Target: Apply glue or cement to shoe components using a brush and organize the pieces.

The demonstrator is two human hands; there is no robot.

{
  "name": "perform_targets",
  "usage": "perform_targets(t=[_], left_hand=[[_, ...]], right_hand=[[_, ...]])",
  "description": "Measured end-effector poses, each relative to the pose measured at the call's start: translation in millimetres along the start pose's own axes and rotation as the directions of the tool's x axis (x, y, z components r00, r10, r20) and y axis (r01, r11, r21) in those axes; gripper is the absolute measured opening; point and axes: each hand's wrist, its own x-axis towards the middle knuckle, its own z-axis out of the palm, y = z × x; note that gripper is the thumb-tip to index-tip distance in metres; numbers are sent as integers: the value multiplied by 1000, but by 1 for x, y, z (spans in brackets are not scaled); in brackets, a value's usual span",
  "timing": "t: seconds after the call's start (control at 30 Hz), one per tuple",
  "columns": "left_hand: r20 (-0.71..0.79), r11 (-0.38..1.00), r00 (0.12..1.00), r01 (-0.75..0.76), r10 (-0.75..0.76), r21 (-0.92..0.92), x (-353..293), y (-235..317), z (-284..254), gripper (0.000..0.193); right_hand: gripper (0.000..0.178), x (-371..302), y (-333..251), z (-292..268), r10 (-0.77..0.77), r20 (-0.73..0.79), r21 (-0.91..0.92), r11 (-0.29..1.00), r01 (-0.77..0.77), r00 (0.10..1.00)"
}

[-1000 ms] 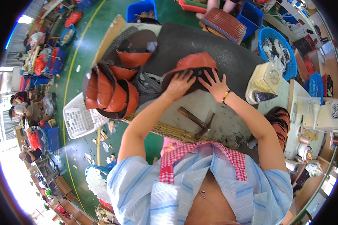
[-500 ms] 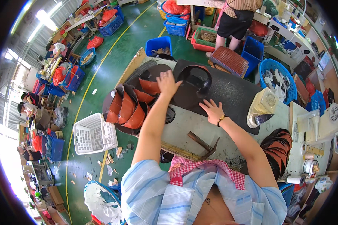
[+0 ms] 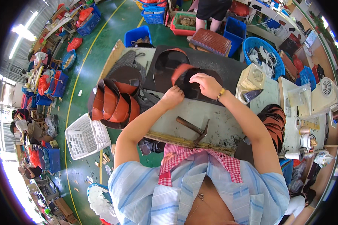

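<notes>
Over the black mat [image 3: 226,61], a curved leather piece [image 3: 181,69], orange-brown on one face and dark on the other, lies in front of me. My left hand [image 3: 173,96] is closed at its near left edge, fingertips pinched there. Just right of it my right hand [image 3: 206,86] reaches over the dark part of the piece, its fingers extended and slightly bent; their undersides are hidden. Farther back on the mat rests another curved dark leather piece [image 3: 162,60]. To the left, several similar pieces stand in a curled stack [image 3: 112,99].
A hammer [image 3: 191,125] lies on the table [image 3: 165,125] near me. At the mat's right end stands a cream block with a dark pointed tip [image 3: 251,80]. More folded leather pieces [image 3: 272,123] sit at right. A white basket [image 3: 82,138] is on the floor at left.
My left hand has come from the stack toward me and right, and a leather piece now lies on the mat. My right hand has moved over it. The whole view has shifted.
</notes>
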Motion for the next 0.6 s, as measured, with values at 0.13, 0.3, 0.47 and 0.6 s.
perform_targets(t=[0.13,0.3,0.47,0.6], left_hand=[[67,996,998,-18,13,89,1,19,24,22],[13,982,993,110,-113,151,-6,28,39,30],[-30,991,991,134,-133,12,-9,21,47,32],[-83,984,989,130,-120,123,1,30,38,36]], right_hand=[[49,-34,41,37,234,129,-21,972,-233,964],[50,-22,8,75,179,372,-496,868,32,911],[49,-77,4,80,120,240,-557,830,35,963],[51,-72,-4,66,170,278,-628,777,46,945]])
